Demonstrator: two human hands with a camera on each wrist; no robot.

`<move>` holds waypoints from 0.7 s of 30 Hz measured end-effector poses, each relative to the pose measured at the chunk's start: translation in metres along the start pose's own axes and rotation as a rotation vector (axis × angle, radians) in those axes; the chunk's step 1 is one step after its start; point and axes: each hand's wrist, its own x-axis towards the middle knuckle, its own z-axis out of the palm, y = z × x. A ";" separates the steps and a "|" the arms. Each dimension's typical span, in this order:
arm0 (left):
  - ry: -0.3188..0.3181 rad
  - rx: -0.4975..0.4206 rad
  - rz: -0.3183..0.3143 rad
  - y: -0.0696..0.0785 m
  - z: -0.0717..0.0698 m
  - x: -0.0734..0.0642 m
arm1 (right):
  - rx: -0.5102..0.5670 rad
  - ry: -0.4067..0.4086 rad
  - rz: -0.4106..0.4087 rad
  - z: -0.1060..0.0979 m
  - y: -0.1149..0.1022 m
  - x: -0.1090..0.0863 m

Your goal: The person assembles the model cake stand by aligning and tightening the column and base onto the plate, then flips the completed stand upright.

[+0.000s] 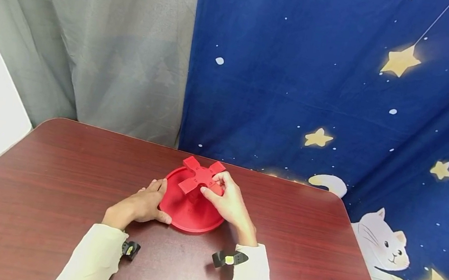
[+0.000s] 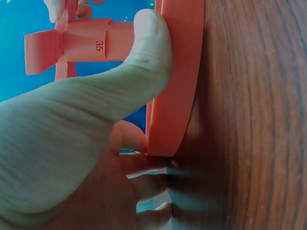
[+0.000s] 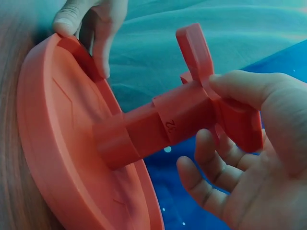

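A red round dish-like base (image 1: 191,221) with a raised rim sits on the table. From its middle rises a stepped red post (image 3: 144,132), marked 32 and 35 on its sides. Atop the post is a red four-armed cross-shaped handle (image 1: 202,175). My right hand (image 1: 229,202) pinches one arm of the handle between thumb and fingers; its other fingers curl loosely below, as the right wrist view shows. My left hand (image 1: 145,203) holds the base's left rim, thumb (image 2: 151,48) at the front and fingers spread along the outer side, near the tabletop.
The reddish-brown wooden table (image 1: 300,246) extends on both sides of the base. Behind it hang a grey curtain (image 1: 133,50) and a blue curtain (image 1: 265,93) with stars and a cat. Both wrists wear dark straps with small devices.
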 end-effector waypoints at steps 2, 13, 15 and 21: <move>0.002 0.002 0.002 0.000 0.000 0.000 | -0.050 0.030 -0.001 0.003 -0.001 0.000; -0.004 0.008 0.003 0.001 0.002 0.002 | -0.288 0.170 -0.047 0.009 -0.004 -0.001; -0.006 0.006 0.002 0.001 0.002 0.002 | -0.306 0.179 -0.050 0.010 -0.004 -0.002; -0.003 0.030 0.004 0.002 0.001 0.002 | -0.320 0.204 -0.025 0.012 -0.006 -0.002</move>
